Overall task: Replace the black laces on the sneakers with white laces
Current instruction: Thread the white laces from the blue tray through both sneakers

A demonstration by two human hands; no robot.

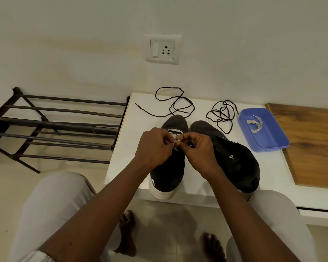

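blue tray: spare white lace inside | left grip, right grip: pinch threaded white lace

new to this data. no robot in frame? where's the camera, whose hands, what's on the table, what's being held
There is no robot here: a person does the job bare-handed. The single picture comes from a wide-angle camera worn on their head, looking down over their own arms and knees.

Two black sneakers sit on the white table. The left hand and right hand both pinch a white lace over the left sneaker. The right sneaker sits beside it.

Behind the shoes lie a black lace and another black lace, both loose. A blue tray to the right holds a second white lace. A wooden board lies farther right, and a metal rack stands to the left.
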